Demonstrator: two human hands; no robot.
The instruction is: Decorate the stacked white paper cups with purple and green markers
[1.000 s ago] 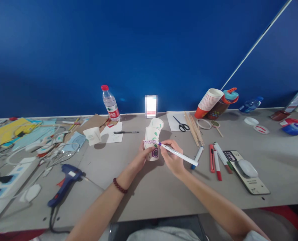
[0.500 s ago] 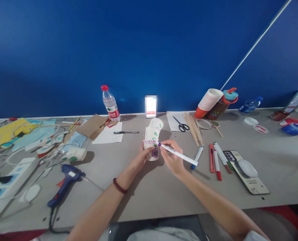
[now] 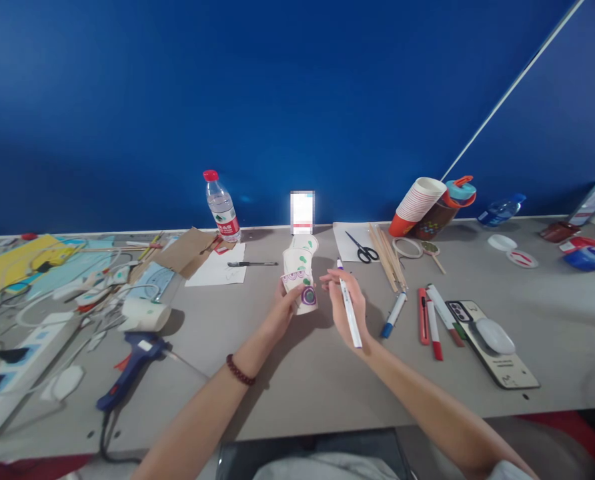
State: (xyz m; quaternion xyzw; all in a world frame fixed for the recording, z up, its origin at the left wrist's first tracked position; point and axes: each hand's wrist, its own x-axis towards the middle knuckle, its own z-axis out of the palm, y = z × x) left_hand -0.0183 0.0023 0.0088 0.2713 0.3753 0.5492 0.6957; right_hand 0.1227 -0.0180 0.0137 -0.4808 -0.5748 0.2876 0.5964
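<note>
Left hand (image 3: 286, 303): fingers and thumb closed around a white paper cup (image 3: 291, 281) with purple and green drawing on its side, cup tilted, mid-bench, between the front and back edges. Right hand (image 3: 346, 300): fingers loosely curled, holding a white marker (image 3: 350, 313), purple end up, just off the cup, not touching it. Directly behind the held cup, toward the back edge, two more green-marked cups (image 3: 297, 259); whether they touch it, cannot tell. Glowing screen (image 3: 302, 212), blurred, at the bench's back edge behind these. Left of the hands: black pen (image 3: 252, 264) partly over a white sheet (image 3: 212, 272), red-capped water bottle (image 3: 222, 210) by the back edge, another cup (image 3: 146, 315) on its side just behind the blue glue gun (image 3: 127, 373), which lies toward the front left corner with the white power strip (image 3: 37, 350). Right side: blue-capped marker (image 3: 394, 315) nearest the right hand, wooden sticks (image 3: 385, 257) behind it, scissors (image 3: 362, 248) on paper, red cutter (image 3: 423, 317), phone (image 3: 507, 370) near the front edge with a white rounded object (image 3: 495, 335) on top, stacked cups (image 3: 417, 203) at the back edge. Bench (image 3: 192, 387) is grey.
</note>
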